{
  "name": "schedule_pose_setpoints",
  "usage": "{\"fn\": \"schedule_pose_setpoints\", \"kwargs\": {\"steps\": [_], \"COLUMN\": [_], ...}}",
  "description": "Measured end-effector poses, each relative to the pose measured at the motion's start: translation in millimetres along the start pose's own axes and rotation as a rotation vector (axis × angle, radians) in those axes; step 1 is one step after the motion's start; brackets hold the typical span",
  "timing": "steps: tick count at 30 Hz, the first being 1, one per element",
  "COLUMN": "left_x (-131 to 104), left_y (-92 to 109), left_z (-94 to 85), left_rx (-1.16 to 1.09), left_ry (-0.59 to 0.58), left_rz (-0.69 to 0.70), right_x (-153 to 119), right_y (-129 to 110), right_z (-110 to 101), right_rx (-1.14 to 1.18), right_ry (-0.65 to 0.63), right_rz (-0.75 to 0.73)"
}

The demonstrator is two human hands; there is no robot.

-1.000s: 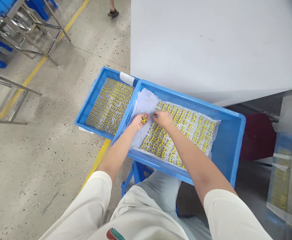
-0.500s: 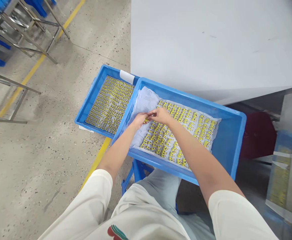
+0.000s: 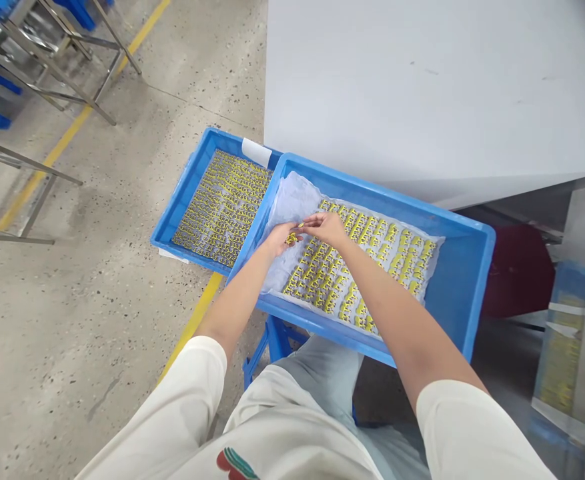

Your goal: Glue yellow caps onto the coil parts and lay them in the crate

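Observation:
A blue tray (image 3: pixel 465 280) rests on my lap, lined with white paper (image 3: pixel 295 200) that carries rows of small yellow parts (image 3: pixel 372 240). My left hand (image 3: pixel 277 239) cups a small bunch of yellow parts (image 3: pixel 291 237) over the tray's left end. My right hand (image 3: pixel 327 227) pinches one small part at its fingertips, right beside the bunch in the left palm. A second blue tray (image 3: pixel 182 200) lies lower to the left, packed with rows of the same parts.
A large white table top (image 3: pixel 422 87) fills the upper right. The concrete floor carries a yellow line (image 3: pixel 62 150), with metal frames (image 3: pixel 47 73) at the upper left. A blue stool (image 3: pixel 272 343) stands under the tray and a dark red object (image 3: pixel 519 273) at right.
My right hand left the rows, came to the left palm and now lifts slightly with a part pinched. The left hand stayed cupped over the tray.

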State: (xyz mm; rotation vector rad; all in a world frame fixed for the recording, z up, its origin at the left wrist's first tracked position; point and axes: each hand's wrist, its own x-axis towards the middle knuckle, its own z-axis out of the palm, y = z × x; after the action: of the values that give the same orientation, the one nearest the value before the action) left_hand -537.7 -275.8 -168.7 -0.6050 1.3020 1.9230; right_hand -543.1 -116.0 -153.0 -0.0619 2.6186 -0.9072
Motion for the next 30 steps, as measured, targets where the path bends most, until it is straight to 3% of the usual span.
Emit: {"fn": "schedule_pose_setpoints", "kwargs": {"steps": [5,13,30], "left_x": [6,6,6], "left_y": [-2,-1,0], "left_z": [-4.3,-5.4,-5.3], "left_rx": [-0.053,-0.098,-0.135], "left_ry": [0.071,0.122,0.103], "left_rz": [-0.008,0.012,0.01], "right_x": [-14,-25,-21], "right_y": [2,-8,-12], "right_z": [12,36,24], "right_rx": [-0.295,-0.565,-0.545], "right_ry": [0.168,0.144,0.15], "right_rz": [0.087,0.078,0.166]}}
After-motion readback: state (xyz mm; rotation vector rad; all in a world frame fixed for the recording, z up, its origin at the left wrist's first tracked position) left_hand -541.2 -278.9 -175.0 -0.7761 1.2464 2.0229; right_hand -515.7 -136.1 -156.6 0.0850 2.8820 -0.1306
